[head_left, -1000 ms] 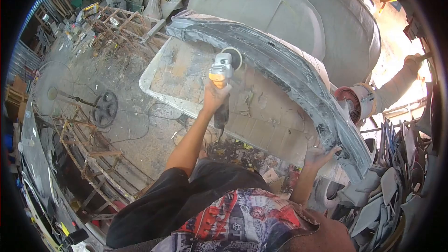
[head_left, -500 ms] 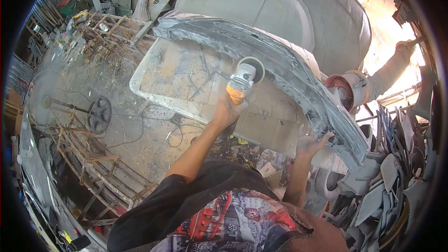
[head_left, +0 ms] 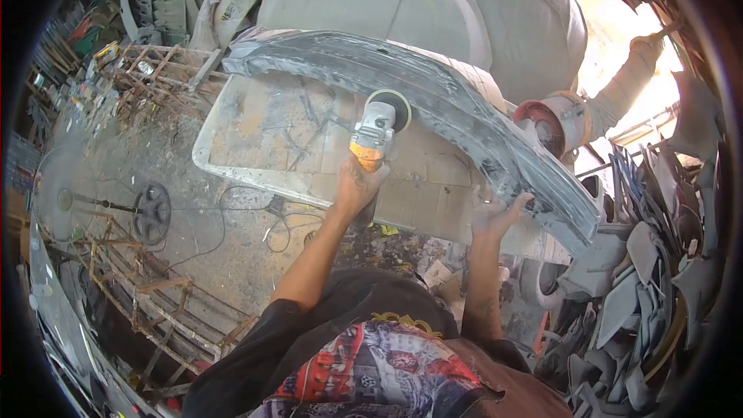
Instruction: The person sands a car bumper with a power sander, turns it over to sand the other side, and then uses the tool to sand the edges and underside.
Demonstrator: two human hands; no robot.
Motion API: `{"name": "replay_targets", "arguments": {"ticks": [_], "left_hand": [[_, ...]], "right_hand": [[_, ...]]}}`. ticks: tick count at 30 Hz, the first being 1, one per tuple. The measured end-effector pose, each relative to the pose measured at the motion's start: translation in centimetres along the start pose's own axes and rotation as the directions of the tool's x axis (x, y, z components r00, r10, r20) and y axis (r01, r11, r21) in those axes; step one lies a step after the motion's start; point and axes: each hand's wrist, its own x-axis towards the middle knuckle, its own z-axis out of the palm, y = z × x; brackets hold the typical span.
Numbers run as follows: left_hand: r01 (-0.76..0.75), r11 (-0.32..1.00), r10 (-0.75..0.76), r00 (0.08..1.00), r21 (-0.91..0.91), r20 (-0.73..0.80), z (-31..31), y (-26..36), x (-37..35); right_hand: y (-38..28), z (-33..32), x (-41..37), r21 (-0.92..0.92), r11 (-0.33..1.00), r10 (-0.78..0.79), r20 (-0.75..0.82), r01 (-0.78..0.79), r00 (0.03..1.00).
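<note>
My left hand [head_left: 361, 186] is wrapped round the body of an angle grinder [head_left: 374, 133], silver at the head and orange behind it. A round disc [head_left: 393, 108] on the grinder's head is at the inner edge of a long, curved grey bumper [head_left: 441, 101]; whether it touches cannot be made out. Whitish sanding marks and dust cover the bumper. My right hand [head_left: 497, 215] grips the bumper's near edge toward its right end, thumb stretched along it and some fingers hidden.
Beneath the bumper lies a cardboard-covered panel [head_left: 263, 131] with a pale rim. Large grey panels [head_left: 379, 8] stand behind. A red-rimmed blower [head_left: 546, 128] with a duct is at the right, above stacked grey parts [head_left: 642, 294]. Rusty metal frames [head_left: 162, 294], a fan [head_left: 66, 200] and a cable are at left.
The view has shifted, so the bumper, grinder and both hands appear farther left, and my right hand higher. The grinder stays by the bumper's inner edge, and both holds look the same.
</note>
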Motion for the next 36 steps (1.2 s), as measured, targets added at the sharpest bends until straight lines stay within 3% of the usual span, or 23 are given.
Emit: {"name": "replay_targets", "arguments": {"ticks": [6, 9, 11, 12, 18, 20, 30, 36], "left_hand": [[0.024, 0.997, -0.016, 0.994, -0.067, 0.111, 2.3, 1.4, -1.7], [-0.044, 0.999, 0.049, 0.984, -0.031, 0.172, 3.1, 2.3, -2.6], [-0.018, 0.923, 0.065, 0.992, -0.384, 0.110, 3.6, 5.6, -3.6], [-0.017, 0.924, 0.063, 0.992, -0.382, 0.110, 3.5, 5.8, -3.7], [-0.025, 0.969, 0.055, 0.992, -0.244, 0.117, 2.3, 3.2, -2.8], [0.118, 0.993, -0.119, 0.986, 0.019, 0.120, 1.7, 3.9, -2.4], [-0.046, 0.999, 0.047, 0.971, -0.008, 0.236, 5.5, 6.5, -4.4], [-0.090, 0.989, 0.051, 0.954, 0.119, 0.296, 6.3, 7.0, -4.6]], "right_hand": [[0.1, -0.5, 0.3, 0.037, 0.999, 0.013, 0.011, -0.013, 1.000], [0.1, -1.0, 0.7, 0.060, 0.997, 0.052, 0.032, -0.054, 0.998], [0.2, -1.5, 1.1, 0.063, 0.996, 0.064, 0.029, -0.066, 0.998], [0.3, -1.7, 1.3, 0.067, 0.995, 0.076, 0.027, -0.078, 0.997], [0.6, -2.9, 2.3, 0.095, 0.991, 0.085, 0.045, -0.089, 0.995], [0.4, -2.2, 1.6, 0.089, 0.993, 0.073, 0.031, -0.076, 0.997], [0.6, -2.3, 1.4, 0.095, 0.993, 0.068, 0.055, -0.073, 0.996], [0.5, -2.0, 0.8, 0.070, 0.997, 0.038, 0.058, -0.043, 0.998]]}}
